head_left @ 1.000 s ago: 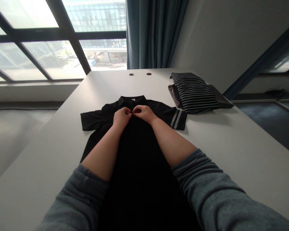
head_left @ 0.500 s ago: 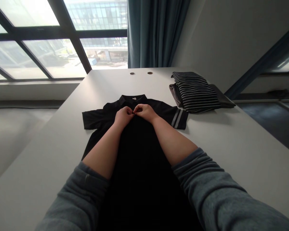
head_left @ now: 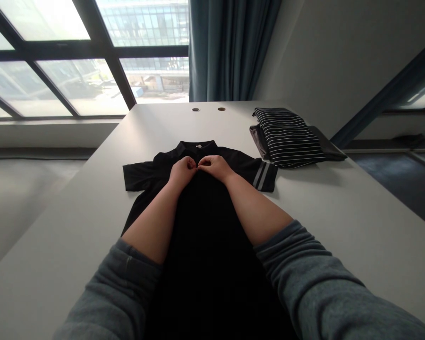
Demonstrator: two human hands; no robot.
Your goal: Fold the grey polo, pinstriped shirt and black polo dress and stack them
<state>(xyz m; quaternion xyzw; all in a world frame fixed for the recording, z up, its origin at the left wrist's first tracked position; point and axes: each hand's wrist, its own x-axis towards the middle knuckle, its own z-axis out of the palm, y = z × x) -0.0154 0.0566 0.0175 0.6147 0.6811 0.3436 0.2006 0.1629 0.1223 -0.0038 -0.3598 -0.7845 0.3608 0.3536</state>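
While our fingertips meet just below the collar (head_left: 211,148), little has shifted over the last second: both hands stay at the same spot on the black shirt (head_left: 205,231), and only the fingers of our right hand (head_left: 214,167) seem a touch straighter than before. The shirt lies spread on the white table (head_left: 340,203) in front of us, collar at the far end, its plain sleeve (head_left: 136,176) out to our left and its striped sleeve (head_left: 265,177) to our right. Our left hand (head_left: 182,171) is curled, thumb and fingers pinching the front of the shirt; our right hand pinches from the other side, its tips beside the left's. Whether a button sits between them is too small and dark to tell. As we judge it, so slight a change means the fine work at the shirt's front is not yet done. The folded striped garment (head_left: 290,137) beyond the striped sleeve lies untouched.
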